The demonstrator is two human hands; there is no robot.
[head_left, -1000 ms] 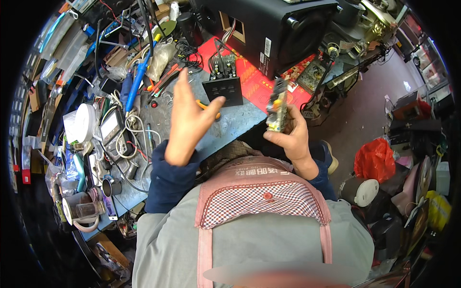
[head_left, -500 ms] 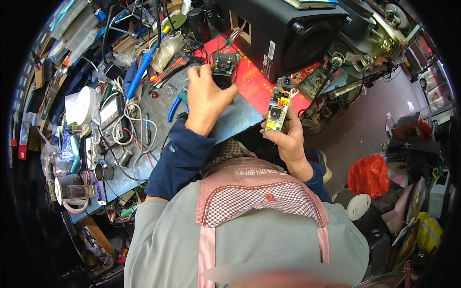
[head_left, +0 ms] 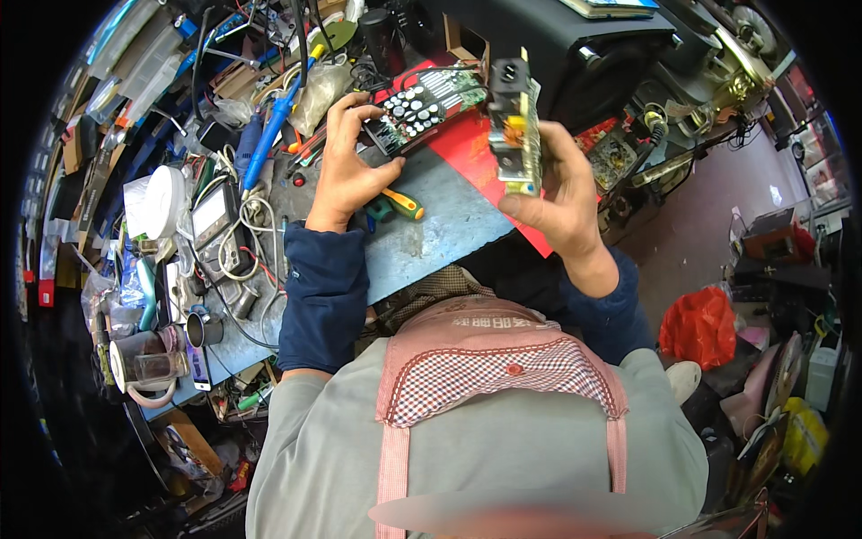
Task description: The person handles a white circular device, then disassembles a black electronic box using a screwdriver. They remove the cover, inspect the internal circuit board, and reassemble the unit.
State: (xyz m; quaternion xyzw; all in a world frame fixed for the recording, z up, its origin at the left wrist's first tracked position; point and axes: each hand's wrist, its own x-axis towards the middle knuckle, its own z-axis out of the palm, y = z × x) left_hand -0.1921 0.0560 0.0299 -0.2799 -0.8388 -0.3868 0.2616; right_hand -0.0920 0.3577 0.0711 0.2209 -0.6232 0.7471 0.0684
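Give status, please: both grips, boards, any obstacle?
Left grip holds end of big board. Right grip holds small board. Yellow handle near left grip, possibly in the way.

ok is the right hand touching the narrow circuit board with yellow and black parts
Touching: the head view shows the right hand holding the circuit board, thumb at its lower end.

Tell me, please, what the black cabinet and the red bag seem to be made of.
The black cabinet looks like wood or fibreboard coated matte black: its cut-out shows tan edges. The red bag is probably thin, glossy plastic film with shiny creases.
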